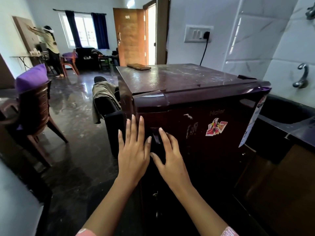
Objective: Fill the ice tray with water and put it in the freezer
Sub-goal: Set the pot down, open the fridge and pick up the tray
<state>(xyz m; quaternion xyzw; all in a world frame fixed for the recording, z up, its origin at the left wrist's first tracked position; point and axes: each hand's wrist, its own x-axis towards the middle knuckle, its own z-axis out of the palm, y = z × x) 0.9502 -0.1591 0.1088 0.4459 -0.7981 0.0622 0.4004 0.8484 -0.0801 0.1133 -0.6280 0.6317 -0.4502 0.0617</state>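
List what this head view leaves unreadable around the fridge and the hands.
- Ice tray: not in view; whether it sits behind the shut dark maroon fridge door cannot be told.
- Recessed black door handle: partly covered by the right hand and left hand, so the grip is unclear.
- White label on the door's right edge: text blurred, seen edge-on.
- Fridge base: lost in shadow.
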